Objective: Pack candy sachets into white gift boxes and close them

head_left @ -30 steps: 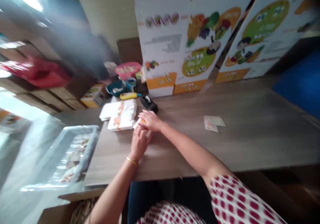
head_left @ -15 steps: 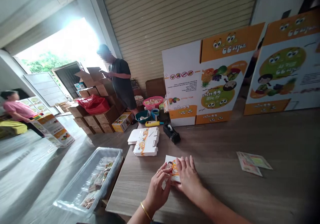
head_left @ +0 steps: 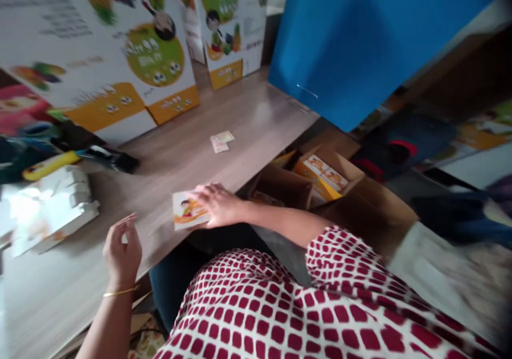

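Observation:
My right hand is wrapped round the right part of a small white and orange printed box near the table's front edge. Its fingers lie over the box top, and the thumb side is partly hidden. To the left, my left hand is raised at the table edge, apart from the box, with fingers bent, somewhat blurred, and nothing between them. A stack of white folded cartons lies on the table beyond my left hand. Two small printed packets rest farther back.
Behind the wooden table stand large printed cartons. A black tape dispenser and a yellow tool lie at the left. A blue panel rises at the right, above open brown boxes holding orange cartons.
The view has swung right and down. My left hand has come off the small box and moved left. My right hand now holds the box alone at the table's front edge.

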Motion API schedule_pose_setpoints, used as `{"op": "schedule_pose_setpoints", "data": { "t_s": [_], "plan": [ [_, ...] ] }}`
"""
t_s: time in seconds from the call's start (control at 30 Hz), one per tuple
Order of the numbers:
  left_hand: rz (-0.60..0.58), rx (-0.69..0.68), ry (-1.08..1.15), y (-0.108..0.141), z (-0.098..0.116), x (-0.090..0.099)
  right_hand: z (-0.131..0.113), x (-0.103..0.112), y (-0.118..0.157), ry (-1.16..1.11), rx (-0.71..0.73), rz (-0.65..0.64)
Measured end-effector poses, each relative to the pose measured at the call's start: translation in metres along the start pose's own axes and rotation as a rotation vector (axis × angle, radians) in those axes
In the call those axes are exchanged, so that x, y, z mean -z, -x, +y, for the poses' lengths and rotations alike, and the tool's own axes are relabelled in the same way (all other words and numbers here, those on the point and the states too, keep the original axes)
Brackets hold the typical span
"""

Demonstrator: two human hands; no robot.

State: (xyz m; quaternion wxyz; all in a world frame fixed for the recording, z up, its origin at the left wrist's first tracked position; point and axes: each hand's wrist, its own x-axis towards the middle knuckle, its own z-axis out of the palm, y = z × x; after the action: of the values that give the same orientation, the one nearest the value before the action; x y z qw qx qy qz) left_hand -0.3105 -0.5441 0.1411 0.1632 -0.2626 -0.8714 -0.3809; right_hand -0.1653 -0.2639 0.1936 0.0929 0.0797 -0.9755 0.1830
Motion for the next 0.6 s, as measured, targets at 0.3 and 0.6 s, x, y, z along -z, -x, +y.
{"op": "schedule_pose_setpoints", "data": {
  "t_s": [0.3, 0.6],
  "plan": [
    [-0.351, -0.388, 0.077, -0.009, 0.086, -0.068, 0.171, 0.070, 0.223, 0.108, -1.055, 0.133],
    [-0.667, -0.573, -0.095, -0.012, 0.143, -0.138, 0.236, -0.070, 0.175, -0.039, -1.090, -0.616]
  ]
}}
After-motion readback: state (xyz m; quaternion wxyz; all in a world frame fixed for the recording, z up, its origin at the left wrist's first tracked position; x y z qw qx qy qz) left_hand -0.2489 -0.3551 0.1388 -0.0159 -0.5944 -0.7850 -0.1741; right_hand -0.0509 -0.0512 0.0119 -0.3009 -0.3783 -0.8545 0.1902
